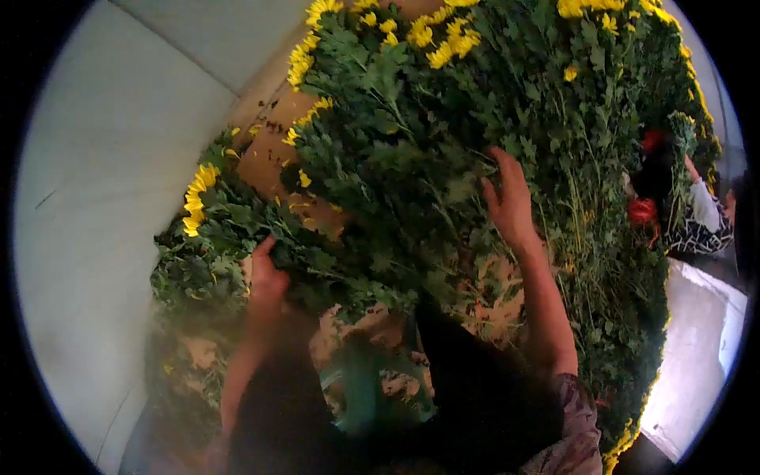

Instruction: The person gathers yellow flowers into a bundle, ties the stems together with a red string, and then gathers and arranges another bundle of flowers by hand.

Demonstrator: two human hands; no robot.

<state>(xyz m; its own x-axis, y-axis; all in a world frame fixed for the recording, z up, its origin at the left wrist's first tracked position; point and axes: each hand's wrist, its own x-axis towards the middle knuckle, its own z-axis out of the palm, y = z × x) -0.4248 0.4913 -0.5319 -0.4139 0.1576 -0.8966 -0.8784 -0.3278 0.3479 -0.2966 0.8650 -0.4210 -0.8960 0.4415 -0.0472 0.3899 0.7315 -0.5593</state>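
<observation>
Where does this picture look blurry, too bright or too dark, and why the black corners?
Head view, edges: black corners frame a rounded image, probably from a wide lens; head view, lower left: haze softens the left forearm; head view, right: a white surface glares; head view, centre: leafy stems between left hand and right hand sink into shadow.

Dim overall (hazy lower left).

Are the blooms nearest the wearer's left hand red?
No, the blooms near the left hand show yellow petals.
</observation>
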